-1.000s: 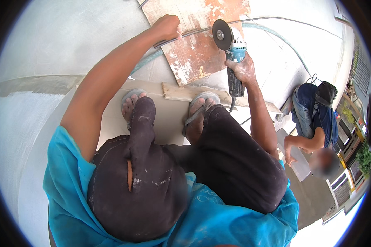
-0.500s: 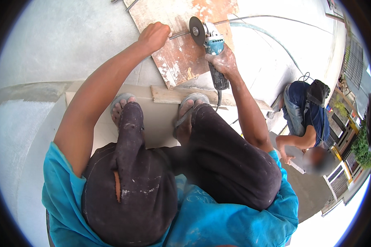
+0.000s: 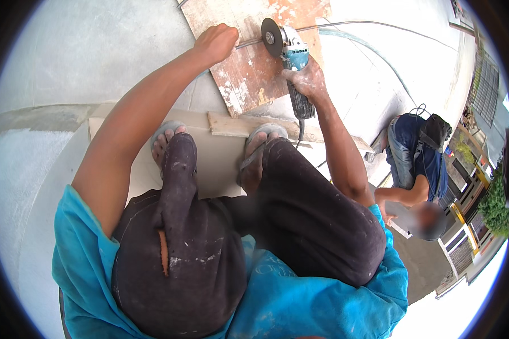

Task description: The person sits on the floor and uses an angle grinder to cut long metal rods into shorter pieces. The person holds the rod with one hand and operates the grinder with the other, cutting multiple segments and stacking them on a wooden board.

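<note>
I am squatting on a pale tile [image 3: 220, 164] with both sandalled feet on it. My right hand [image 3: 306, 79] grips a teal angle grinder [image 3: 291, 65] whose dark disc [image 3: 271, 37] stands over a worn, paint-stained wooden board [image 3: 254, 62]. My left hand [image 3: 216, 42] is closed on a thin metal rod [image 3: 345, 24] that runs across the board, just left of the disc. A narrow strip of wood [image 3: 232, 125] lies under the board's near edge, beside my right foot.
Pale concrete floor [image 3: 85, 62] surrounds the tile. The grinder's cable [image 3: 301, 133] trails back by my right foot. Another person [image 3: 415, 169] in dark blue crouches at the right, bent over a flat sheet. Railings and greenery [image 3: 495, 203] lie beyond the edge at far right.
The board, grinder and both hands have shifted left and slightly down in view. The disc now sits closer to my left hand on the rod.
</note>
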A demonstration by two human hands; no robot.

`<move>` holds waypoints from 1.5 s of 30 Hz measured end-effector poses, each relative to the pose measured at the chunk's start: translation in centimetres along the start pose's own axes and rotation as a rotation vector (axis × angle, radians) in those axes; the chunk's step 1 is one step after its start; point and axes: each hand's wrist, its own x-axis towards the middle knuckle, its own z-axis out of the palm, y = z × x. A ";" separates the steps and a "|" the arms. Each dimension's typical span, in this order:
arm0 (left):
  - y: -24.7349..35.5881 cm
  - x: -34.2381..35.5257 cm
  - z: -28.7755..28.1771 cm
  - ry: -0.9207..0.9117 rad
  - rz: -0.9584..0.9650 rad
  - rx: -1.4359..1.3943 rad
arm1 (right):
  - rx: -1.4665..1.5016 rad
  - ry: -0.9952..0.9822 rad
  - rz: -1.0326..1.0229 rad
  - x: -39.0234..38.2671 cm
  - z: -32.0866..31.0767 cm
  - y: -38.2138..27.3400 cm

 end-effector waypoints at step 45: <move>2.2 -2.7 -1.3 -0.042 -0.053 0.110 | -0.049 0.076 -0.028 -0.3 0.0 0.1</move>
